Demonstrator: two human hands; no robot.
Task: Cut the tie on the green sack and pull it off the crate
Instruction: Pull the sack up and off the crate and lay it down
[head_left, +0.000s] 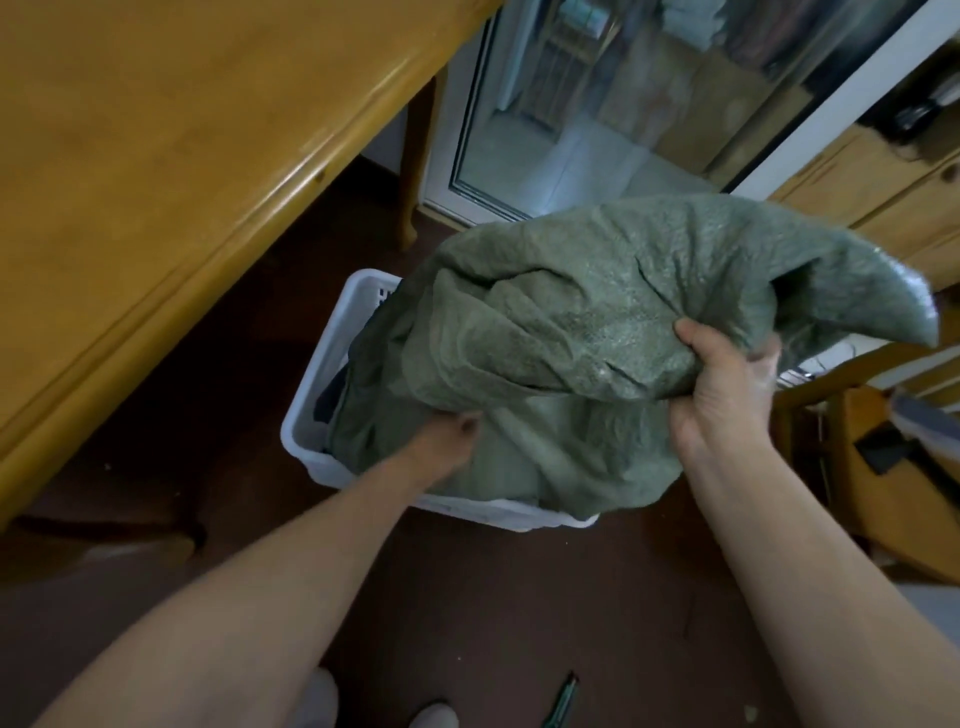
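A crumpled green woven sack (571, 332) is bunched up over a white plastic crate (317, 374) on the dark floor. The sack covers most of the crate's top; the crate's left wall and near rim show. My right hand (727, 384) grips a gathered fold of the sack at its right side, lifted above the crate. My left hand (447, 436) is pushed under the sack's lower left fold, fingers hidden in the fabric. Dark items show inside the crate at its left. No tie is visible.
A wooden table (156, 182) fills the upper left, its leg (415, 171) behind the crate. A glass door (623, 104) stands beyond. A wooden chair (857, 415) and wooden cabinets (883, 197) are at right. A green-handled tool (561, 701) lies on the floor near my feet.
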